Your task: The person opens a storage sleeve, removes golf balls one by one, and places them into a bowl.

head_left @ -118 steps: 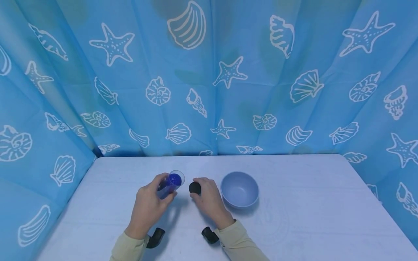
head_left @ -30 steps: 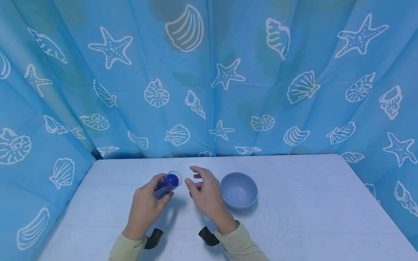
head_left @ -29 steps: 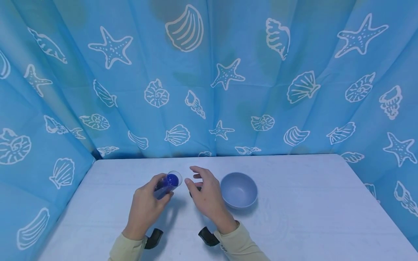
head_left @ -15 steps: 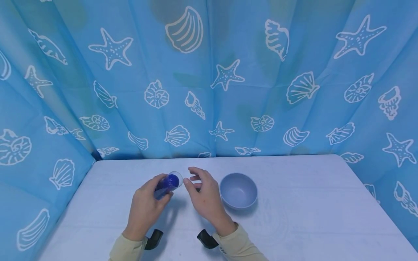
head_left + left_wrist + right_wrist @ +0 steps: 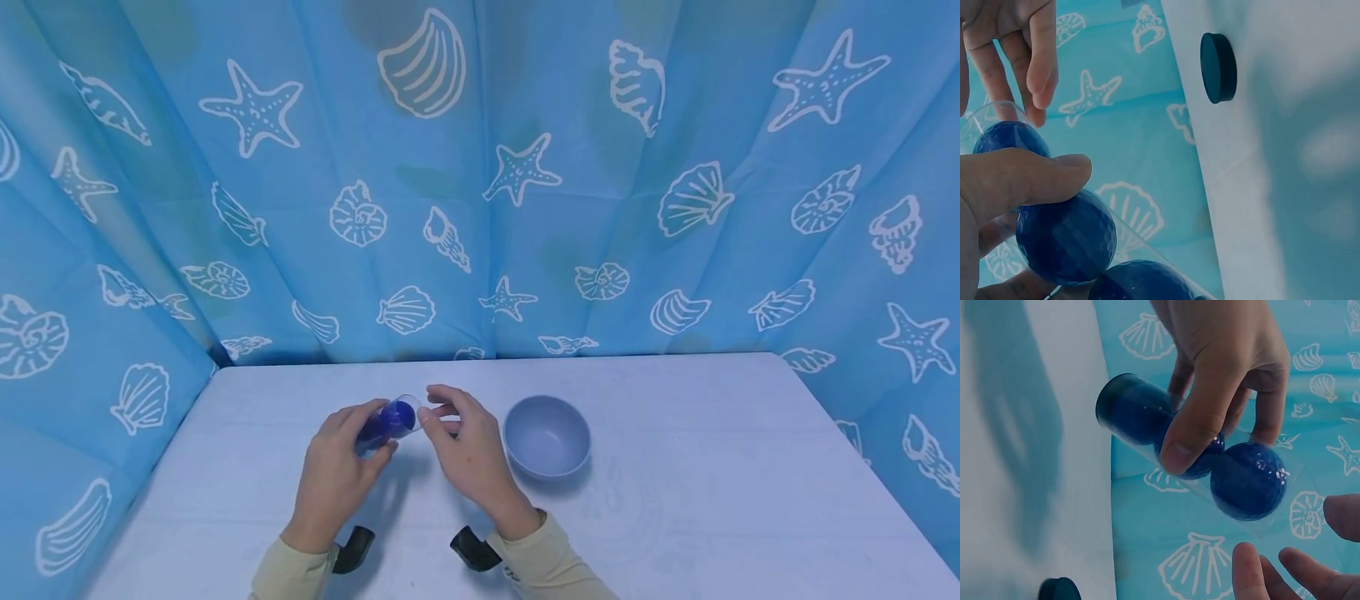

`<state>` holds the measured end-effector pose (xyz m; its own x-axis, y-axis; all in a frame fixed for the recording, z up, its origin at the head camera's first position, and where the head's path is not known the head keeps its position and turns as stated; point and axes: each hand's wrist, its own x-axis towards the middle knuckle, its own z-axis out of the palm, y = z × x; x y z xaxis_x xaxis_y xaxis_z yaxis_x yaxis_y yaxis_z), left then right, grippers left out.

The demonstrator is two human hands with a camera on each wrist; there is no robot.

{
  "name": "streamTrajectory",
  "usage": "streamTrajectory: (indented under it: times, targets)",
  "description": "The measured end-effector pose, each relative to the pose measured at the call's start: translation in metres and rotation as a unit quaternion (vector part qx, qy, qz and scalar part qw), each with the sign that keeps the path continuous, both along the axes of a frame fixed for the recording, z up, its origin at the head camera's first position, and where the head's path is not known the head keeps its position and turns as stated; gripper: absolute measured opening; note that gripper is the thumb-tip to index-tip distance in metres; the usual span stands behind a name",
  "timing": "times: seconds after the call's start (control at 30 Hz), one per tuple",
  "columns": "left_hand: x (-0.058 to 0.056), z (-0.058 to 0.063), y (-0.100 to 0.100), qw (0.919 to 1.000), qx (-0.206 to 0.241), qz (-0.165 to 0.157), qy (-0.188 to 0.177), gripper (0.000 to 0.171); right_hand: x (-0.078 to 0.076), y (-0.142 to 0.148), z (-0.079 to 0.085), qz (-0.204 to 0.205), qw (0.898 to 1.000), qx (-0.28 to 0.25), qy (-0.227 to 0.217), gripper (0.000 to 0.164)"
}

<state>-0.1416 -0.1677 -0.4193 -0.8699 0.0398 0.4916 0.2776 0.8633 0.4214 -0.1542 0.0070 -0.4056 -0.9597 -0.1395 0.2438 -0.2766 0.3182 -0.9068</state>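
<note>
My left hand (image 5: 333, 479) grips a clear plastic tube (image 5: 1125, 403) above the table, its uncapped mouth tilted toward the right. Inside sit three blue golf balls in a row, the foremost golf ball (image 5: 1249, 481) near the mouth. Facing that mouth is my right hand (image 5: 476, 454), fingers spread and relaxed, holding nothing. In the right wrist view its fingertips (image 5: 1247, 569) are a little apart from the tube. The tube's round black cap (image 5: 1219, 67) stands on the table; my right hand hides most of it in the head view.
A blue-grey bowl (image 5: 547, 437) stands on the white table (image 5: 697, 467), just right of my right hand. Black wrist mounts (image 5: 354, 550) project from both sleeves. A blue curtain (image 5: 480, 167) with white shells hangs behind the table's far edge.
Earlier my right hand held the black cap; now the cap is on the table and that hand has come left to the tube's mouth. The tube leans a bit more to the right.
</note>
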Motion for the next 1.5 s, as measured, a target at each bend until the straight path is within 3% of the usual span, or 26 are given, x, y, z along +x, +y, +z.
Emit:
streamTrajectory:
  times: [0.27, 0.77, 1.07, 1.5]
  targets:
    - [0.001, 0.0, 0.001, 0.9998, -0.002, -0.009, 0.016, 0.053, 0.0, 0.001, 0.0, 0.024, 0.998, -0.043, -0.038, 0.042]
    - [0.002, 0.002, 0.003, 0.9989, -0.046, 0.011, 0.007, 0.053, -0.001, 0.003, -0.002, 0.057, 0.996, -0.04, -0.058, 0.05]
    - [0.003, 0.004, 0.002, 0.9976, -0.065, 0.011, 0.022, 0.053, -0.003, 0.003, -0.004, 0.061, 0.995, -0.035, -0.073, 0.049]
    - [0.006, 0.011, 0.003, 0.9945, -0.098, 0.018, 0.032, 0.055, -0.007, 0.004, -0.009, 0.083, 0.986, -0.078, -0.121, 0.048]
